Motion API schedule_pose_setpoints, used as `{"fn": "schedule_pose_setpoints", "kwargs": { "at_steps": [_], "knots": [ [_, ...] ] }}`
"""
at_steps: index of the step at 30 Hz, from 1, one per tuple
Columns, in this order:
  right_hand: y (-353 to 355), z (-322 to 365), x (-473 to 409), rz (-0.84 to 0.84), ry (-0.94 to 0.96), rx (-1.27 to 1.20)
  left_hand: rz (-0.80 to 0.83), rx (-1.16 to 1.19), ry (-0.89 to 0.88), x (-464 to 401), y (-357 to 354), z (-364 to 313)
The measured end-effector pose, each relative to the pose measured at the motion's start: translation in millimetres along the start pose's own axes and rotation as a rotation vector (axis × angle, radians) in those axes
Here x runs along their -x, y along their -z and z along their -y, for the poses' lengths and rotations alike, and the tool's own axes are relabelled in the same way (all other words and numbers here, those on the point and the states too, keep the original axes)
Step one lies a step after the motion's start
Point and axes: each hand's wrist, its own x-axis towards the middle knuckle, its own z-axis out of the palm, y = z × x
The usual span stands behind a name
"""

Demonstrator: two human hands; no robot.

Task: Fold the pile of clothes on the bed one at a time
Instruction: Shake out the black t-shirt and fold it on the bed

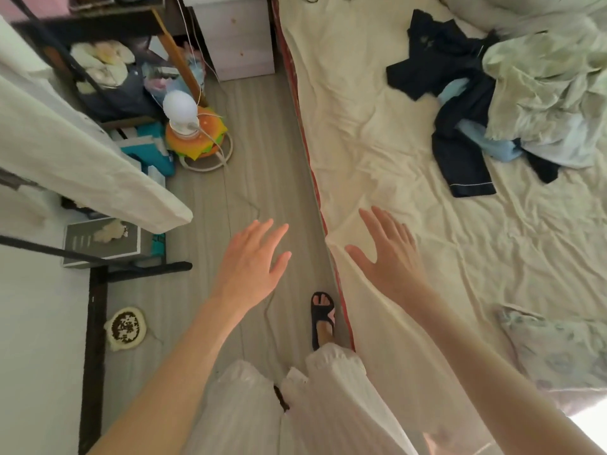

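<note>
Clothes (460,103) lie in a loose pile on the far right part of the bed (377,142) — a dark navy garment with pale piping at its hem, a light blue piece tucked beneath it, and a pale green crumpled fabric (545,90) heaped against them on the right. The cream sheet under them is wrinkled. Well apart from the pile, near the bed's front right corner, a pale floral pillow (555,349) lies flat.

Both hands are held out, fingers straight and spread, grasping nothing. The left hand (253,261) hangs over the grey floor (262,126) beside the bed; the right hand (387,254) is over the bed's near edge, and I cannot tell whether it touches the sheet. Neither is near the pile.

Below, a foot in a dark slipper (323,320) stands on the floor just beside the bed.

At upper left a dark shelf frame (98,21) holds a dark bag with pale floral fabric on top — its contents are too blurred to tell. A burger-shaped cushion (200,139) carrying a white round lamp (180,106) stands on the floor beside it.
</note>
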Motion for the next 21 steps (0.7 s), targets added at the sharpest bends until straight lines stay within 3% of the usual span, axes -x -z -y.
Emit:
{"fn": "schedule_pose_setpoints", "kwargs": {
  "at_steps": [8,21],
  "knots": [
    [48,-32,-115,0.032,-0.009,-0.018,0.025,0.114,0.077,-104,36,-22],
    [74,3,-273,0.036,0.073,0.072,-0.057,0.077,0.045,-253,103,22]
  ]
}}
